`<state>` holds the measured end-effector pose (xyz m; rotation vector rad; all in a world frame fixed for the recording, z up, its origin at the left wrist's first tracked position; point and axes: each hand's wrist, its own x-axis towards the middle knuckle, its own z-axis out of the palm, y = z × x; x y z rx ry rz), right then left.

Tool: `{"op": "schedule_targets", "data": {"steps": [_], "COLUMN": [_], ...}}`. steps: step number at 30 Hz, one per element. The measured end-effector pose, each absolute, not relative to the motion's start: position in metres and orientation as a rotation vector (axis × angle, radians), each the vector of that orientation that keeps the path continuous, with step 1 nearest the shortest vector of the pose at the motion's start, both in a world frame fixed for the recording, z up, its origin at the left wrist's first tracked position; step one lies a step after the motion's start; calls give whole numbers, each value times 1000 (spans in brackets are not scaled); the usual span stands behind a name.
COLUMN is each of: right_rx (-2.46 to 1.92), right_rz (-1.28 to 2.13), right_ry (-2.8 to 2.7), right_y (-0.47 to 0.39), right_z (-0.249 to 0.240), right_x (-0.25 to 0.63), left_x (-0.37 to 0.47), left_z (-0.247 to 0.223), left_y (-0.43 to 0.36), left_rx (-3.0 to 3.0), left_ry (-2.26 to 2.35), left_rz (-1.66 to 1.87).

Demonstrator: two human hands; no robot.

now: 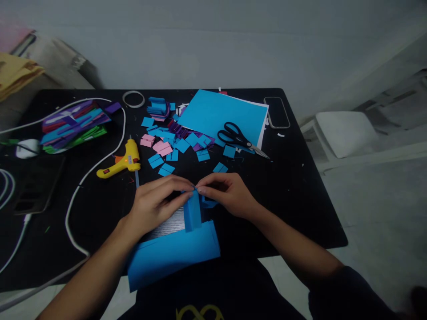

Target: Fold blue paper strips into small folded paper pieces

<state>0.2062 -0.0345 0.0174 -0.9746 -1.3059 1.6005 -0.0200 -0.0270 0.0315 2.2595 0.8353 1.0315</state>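
My left hand (160,200) and my right hand (227,189) meet above the table's front half, thumbs and forefingers pinched on the top end of a folded blue paper strip (192,213). The strip stands on a larger blue paper piece (175,255) that has a grey striped panel (170,223) beside it. Under my right hand a small blue paper loop (209,203) partly shows. To the left, a yellow glue gun (122,162) lies with a glue stick poking from its back. Small folded blue cards (167,169) lie just beyond my hands.
Black-handled scissors (242,138) rest on a blue sheet (230,113), with a phone (276,112) at its right. Pink cards (162,148), a tape roll (133,99) and bundled coloured paper (75,124) lie behind. A white cable (80,186) crosses the left side.
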Motion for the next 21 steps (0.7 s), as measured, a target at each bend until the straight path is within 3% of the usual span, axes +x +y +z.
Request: {"op": "schedule_targets", "data": {"steps": [13,21], "right_rx": [-912,-766], "right_rz": [1538,1222], "right_ry": [-1374,-1806], "right_y": [-37,-33], "right_z": [16,19], "right_x": [208,216], "left_x": [-16,-15], "left_z": [34,34], "left_y": [-27,-25], "left_rx": [1693,1672], "left_ry": [1107,1059], "left_rz": [865,731]}}
